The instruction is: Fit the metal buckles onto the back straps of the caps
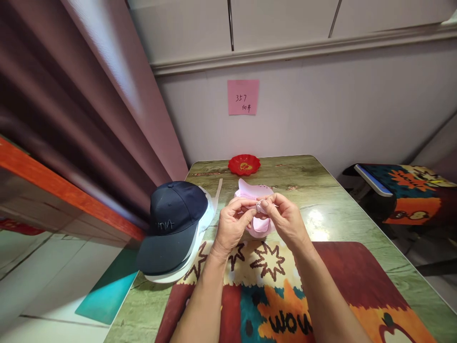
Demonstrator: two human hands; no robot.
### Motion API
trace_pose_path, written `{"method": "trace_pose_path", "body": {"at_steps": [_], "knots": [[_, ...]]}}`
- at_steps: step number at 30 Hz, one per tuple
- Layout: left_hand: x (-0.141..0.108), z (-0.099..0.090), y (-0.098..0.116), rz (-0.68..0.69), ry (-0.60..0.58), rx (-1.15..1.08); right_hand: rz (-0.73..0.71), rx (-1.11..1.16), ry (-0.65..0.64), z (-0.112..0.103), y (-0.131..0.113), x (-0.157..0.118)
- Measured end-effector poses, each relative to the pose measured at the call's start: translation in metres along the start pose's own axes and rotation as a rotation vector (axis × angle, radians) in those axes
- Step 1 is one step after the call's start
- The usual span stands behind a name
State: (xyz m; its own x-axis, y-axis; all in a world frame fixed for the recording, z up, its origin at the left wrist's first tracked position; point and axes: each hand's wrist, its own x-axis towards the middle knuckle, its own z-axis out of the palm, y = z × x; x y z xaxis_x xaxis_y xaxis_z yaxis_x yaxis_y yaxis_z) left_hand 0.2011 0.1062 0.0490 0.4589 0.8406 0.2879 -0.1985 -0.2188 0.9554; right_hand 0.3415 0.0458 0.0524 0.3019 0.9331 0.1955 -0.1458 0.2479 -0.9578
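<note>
Both hands meet over the middle of the table. My left hand (233, 220) pinches one side of a small whitish piece (260, 206), thin and crumpled. On its other side my right hand (286, 220) is closed on the same piece with thumb and index finger. Right behind and below the fingers lies a pale pink item (261, 226) with an upright scalloped flap dotted with small holes; the hands partly cover it. Whether the small piece is joined to the pink item I cannot tell.
Stacked caps, a dark blue one (178, 209) on top, sit at the table's left edge. A red scalloped dish (244, 165) is at the back. A colourful mat (342, 271) covers the front of the wooden-patterned table (296, 174). A chair (410, 190) stands at right.
</note>
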Motion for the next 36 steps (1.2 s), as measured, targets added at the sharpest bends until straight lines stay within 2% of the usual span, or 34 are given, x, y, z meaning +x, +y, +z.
{"method": "trace_pose_path", "body": {"at_steps": [4,14,22,26,29,33,36], "knots": [[0.0,0.001,0.0,0.005,0.012,0.018,0.027,0.013,-0.005,0.001,-0.004,-0.001],[-0.001,0.001,-0.001,0.0,-0.001,0.064,0.214,0.109,-0.007,-0.005,-0.012,-0.003],[-0.002,0.0,0.0,0.003,-0.01,0.062,0.198,0.16,-0.017,-0.002,-0.007,-0.001],[-0.002,0.0,0.001,0.046,-0.013,0.123,0.189,0.156,-0.014,-0.002,-0.007,-0.001],[-0.002,0.0,0.001,0.1,-0.017,0.198,0.183,0.102,-0.004,-0.004,-0.006,-0.001],[-0.001,-0.002,-0.003,0.116,-0.016,0.258,0.084,-0.066,0.098,-0.007,-0.006,-0.001],[0.0,-0.004,-0.006,0.117,-0.018,0.265,0.055,-0.063,0.105,-0.005,-0.009,-0.001]]}}
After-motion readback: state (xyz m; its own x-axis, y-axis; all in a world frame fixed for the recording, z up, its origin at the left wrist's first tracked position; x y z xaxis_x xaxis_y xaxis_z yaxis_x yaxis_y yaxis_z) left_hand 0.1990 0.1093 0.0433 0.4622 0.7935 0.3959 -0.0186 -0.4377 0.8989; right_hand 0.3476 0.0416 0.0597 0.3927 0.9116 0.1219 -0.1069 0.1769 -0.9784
